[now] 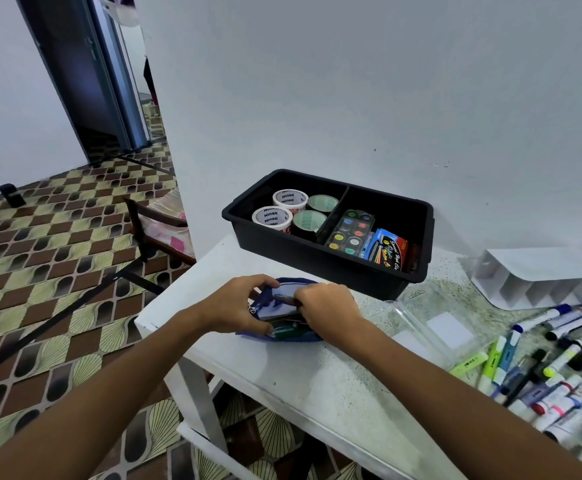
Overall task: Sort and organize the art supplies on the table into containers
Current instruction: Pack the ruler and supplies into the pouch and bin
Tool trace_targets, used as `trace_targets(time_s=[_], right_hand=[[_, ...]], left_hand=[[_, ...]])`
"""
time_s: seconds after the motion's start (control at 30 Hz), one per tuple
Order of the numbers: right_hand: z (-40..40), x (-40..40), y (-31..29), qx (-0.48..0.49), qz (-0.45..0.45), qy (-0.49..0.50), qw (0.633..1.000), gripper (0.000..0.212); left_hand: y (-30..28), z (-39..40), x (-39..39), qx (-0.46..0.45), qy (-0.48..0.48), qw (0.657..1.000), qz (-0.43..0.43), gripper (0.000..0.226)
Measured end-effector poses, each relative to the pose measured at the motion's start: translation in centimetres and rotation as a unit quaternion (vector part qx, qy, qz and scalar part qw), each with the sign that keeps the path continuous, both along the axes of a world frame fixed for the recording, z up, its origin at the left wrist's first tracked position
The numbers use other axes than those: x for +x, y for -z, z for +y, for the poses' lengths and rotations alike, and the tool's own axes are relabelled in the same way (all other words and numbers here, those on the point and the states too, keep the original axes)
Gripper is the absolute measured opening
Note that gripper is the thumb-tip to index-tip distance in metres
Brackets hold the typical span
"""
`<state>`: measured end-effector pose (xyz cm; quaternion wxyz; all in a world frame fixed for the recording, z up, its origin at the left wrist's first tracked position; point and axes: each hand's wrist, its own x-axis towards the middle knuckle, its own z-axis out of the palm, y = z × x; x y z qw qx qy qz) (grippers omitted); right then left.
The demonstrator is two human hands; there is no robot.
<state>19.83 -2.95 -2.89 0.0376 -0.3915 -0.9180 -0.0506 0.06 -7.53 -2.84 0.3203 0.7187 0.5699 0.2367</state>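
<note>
Fingers [268, 282] around blue pouch [293, 336]

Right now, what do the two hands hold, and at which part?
Both hold the blue pouch at its open mouth: the left hand grips the left edge, the right hand pinches the upper flap.

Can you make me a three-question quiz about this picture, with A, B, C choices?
1. Where are the tape rolls?
A. bin's left part
B. on the floor
C. in the pouch

2. How many tape rolls?
A. two
B. four
C. six

3. What are the hands doing?
A. resting flat
B. waving
C. holding the pouch

Answers: 1 A, they sit left of the divider in the black bin. 2 B, two white and two green show. 3 C, left hand and right hand grip the blue pouch.
</note>
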Motion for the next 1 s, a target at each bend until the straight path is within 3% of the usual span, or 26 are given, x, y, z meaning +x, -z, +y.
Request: trace_targets(time_s=[0.13, 0.33, 0.47, 0.53, 0.6, 0.77, 0.9, 1.0], right_hand=[[0.1, -0.1, -0.3, -0.049, 0.013, -0.018, 0.999, 0.024], [-0.1, 3.6, -2.4, -0.072, 0.163, -0.084, 0.980, 0.032], [-0.2, 6.4, -2.4, -0.196, -0.002, -0.040, 0.980, 0.113], [-0.6, 7.6, -1.6, -0.213, -0.025, -0.026, 0.976, 0.121], [-0.7, 8.3, -0.5, -0.198, 0.003, -0.022, 0.980, 0.106], [0.3, 8.8, 1.6, -0.094, 0.137, -0.048, 0.985, 0.032], [0.8, 8.4, 3.3, 0.016, 0.210, -0.041, 0.977, 0.031], [0.8, 7.8, 3.5, 0.092, 0.238, -0.014, 0.967, 0.031]], left_hand=[[0.0, -0.2, -0.2, -0.005, -0.001, 1.000, 0.005, 0.072], [0.3, -0.5, -0.6, 0.002, 0.013, 0.999, 0.033, 0.084], [0.8, -0.8, -0.6, 0.052, 0.033, 0.997, 0.052, 0.076], [0.9, -1.1, -0.5, 0.045, 0.017, 0.998, 0.038, 0.074], [1.2, -1.4, -0.5, 0.042, -0.008, 0.999, 0.013, 0.074], [2.6, -1.4, -1.3, 0.142, -0.049, 0.988, 0.046, 0.045], [3.5, -1.3, -1.9, 0.253, -0.039, 0.961, 0.103, 0.022], [4.5, -1.1, -2.0, 0.343, -0.031, 0.927, 0.150, 0.020]])
